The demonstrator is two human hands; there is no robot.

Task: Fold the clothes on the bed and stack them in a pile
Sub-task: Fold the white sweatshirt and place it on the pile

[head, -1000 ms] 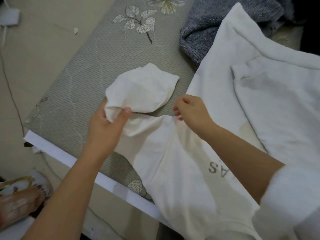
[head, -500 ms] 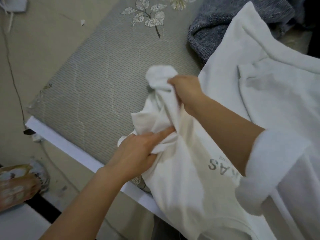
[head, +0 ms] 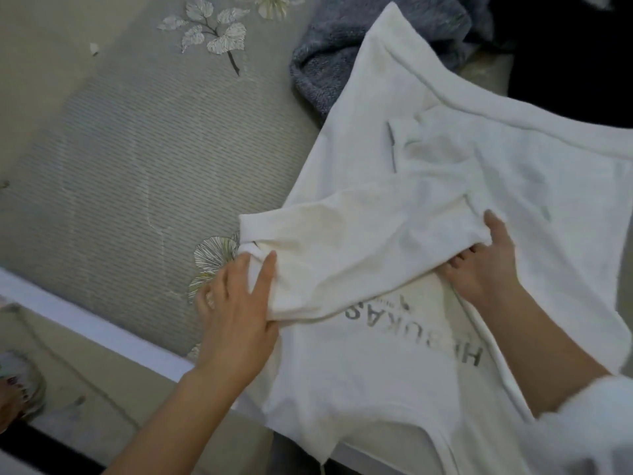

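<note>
1. Head view: one white printed T-shirt (head: 394, 365) lies on the ribbed grey bed (head: 137, 173), beside one fuzzy grey garment (head: 342, 46) far off.
2. Left hand (head: 236, 313) and right hand (head: 486, 265) pinch its folded sleeve (head: 359, 241) at either end.

The light is dim and soft, with a grey-green cast and no glare. The white shirt (head: 394, 365) is the brightest surface yet reads dull, its folds marked only by faint grey shading. A weak shadow lies under the left hand (head: 236, 313) on the bed (head: 113, 173). The top right corner falls to near black, detail lost. The whole frame is slightly soft; the white sleeve (head: 582, 426) at the lower right edge is smeared with blur. The bed edge bends slightly, a wide-angle distortion.
</note>
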